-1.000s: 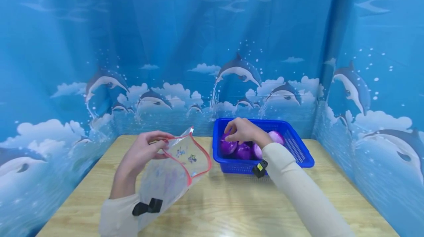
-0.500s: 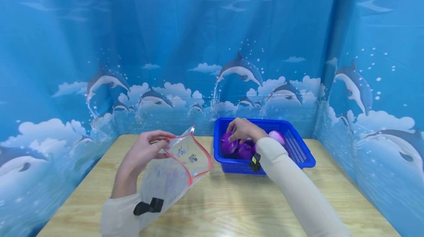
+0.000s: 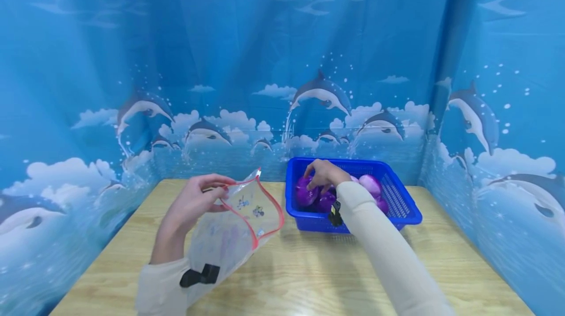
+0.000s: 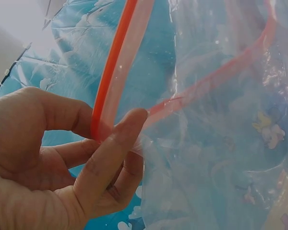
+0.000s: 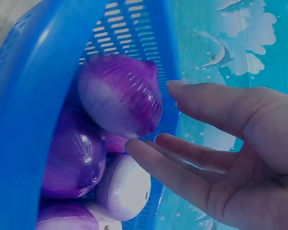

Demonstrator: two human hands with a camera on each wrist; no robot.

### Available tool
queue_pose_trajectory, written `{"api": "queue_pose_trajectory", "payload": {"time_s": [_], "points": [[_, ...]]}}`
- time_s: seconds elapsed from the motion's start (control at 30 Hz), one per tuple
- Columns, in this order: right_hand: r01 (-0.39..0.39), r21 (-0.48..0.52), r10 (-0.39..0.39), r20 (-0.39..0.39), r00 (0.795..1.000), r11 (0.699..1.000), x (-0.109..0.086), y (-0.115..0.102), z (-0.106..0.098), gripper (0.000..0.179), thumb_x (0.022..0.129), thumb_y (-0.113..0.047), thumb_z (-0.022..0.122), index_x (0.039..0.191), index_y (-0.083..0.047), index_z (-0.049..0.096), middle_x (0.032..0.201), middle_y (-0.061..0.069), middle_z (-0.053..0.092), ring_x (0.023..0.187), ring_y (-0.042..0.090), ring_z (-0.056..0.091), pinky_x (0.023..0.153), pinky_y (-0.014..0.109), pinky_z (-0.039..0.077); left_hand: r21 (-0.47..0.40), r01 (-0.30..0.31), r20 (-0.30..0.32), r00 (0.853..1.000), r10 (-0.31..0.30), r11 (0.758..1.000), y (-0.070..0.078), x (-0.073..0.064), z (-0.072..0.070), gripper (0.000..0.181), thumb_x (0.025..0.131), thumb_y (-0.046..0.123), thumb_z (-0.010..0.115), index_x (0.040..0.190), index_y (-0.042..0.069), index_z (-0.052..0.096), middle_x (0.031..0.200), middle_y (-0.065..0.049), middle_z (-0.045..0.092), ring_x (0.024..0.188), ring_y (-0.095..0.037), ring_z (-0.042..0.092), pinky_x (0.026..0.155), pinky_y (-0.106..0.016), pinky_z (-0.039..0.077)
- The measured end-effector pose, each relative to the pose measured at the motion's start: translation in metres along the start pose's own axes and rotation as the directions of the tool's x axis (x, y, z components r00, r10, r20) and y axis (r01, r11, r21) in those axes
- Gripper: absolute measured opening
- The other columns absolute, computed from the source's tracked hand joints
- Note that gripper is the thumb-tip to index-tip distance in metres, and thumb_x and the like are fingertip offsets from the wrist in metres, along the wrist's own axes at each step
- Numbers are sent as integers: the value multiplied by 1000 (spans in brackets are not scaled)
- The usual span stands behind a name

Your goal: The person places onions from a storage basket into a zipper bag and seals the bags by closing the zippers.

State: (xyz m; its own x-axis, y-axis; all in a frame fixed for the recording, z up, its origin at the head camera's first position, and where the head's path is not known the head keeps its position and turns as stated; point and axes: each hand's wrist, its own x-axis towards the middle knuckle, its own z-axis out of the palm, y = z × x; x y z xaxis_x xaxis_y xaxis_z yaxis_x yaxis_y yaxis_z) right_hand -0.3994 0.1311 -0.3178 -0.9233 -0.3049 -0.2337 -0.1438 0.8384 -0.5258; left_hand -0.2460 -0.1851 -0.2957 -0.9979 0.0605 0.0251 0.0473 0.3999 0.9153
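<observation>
My left hand (image 3: 198, 203) pinches the rim of a clear zip bag (image 3: 220, 237) between thumb and fingers. The bag's red-edged mouth gapes toward the right, and small cartoon prints show on its film. In the left wrist view, the thumb (image 4: 117, 153) presses on the red strip's corner (image 4: 103, 129). My right hand (image 3: 326, 173) reaches into a blue basket (image 3: 353, 215) over a shiny purple onion (image 3: 306, 192). Its spread fingers (image 5: 168, 177) lie close around that onion (image 5: 120, 96) in the right wrist view; firm contact cannot be made out.
Several more purple and white onions (image 5: 127, 187) lie in the basket, partly hidden by the right arm. The basket stands at the back right of a wooden table (image 3: 282, 276). Behind hangs a blue dolphin-printed curtain (image 3: 247, 61).
My right hand has shifted slightly and its forearm has swung a little left, showing more of the onions at the right. The left hand and bag stay nearly still.
</observation>
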Motion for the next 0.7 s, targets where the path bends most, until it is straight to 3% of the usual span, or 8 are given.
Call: {"api": "queue_pose_trajectory", "payload": {"time_s": [0.23, 0.43, 0.7], "points": [[-36, 61, 34, 41, 999, 997, 8, 4, 1, 45, 91, -3, 74, 134, -4, 64, 127, 21, 66, 98, 32, 75, 81, 43, 66, 1, -11, 4, 1000, 11, 1000, 0, -1, 0, 34, 103, 11, 54, 134, 5, 65, 138, -21, 61, 116, -35, 61, 88, -42, 65], [-67, 48, 63, 75, 995, 997, 16, 7, 3, 47, 88, -1, 75, 134, -8, 66, 123, 20, 68, 91, 29, 76, 81, 42, 66, 12, 1, -3, 1000, -1, 1000, 0, -1, 1, 33, 103, 11, 54, 134, 6, 66, 139, -20, 61, 117, -34, 60, 88, -41, 65], [-97, 70, 88, 119, 989, 993, 20, 7, 8, 48, 87, -1, 76, 133, -11, 66, 131, 20, 64, 91, 37, 77, 87, 50, 65, 12, -10, 1, 1000, 10, 1000, 0, 0, 2, 34, 103, 11, 54, 135, 5, 65, 138, -21, 60, 115, -34, 60, 87, -42, 66]]}}
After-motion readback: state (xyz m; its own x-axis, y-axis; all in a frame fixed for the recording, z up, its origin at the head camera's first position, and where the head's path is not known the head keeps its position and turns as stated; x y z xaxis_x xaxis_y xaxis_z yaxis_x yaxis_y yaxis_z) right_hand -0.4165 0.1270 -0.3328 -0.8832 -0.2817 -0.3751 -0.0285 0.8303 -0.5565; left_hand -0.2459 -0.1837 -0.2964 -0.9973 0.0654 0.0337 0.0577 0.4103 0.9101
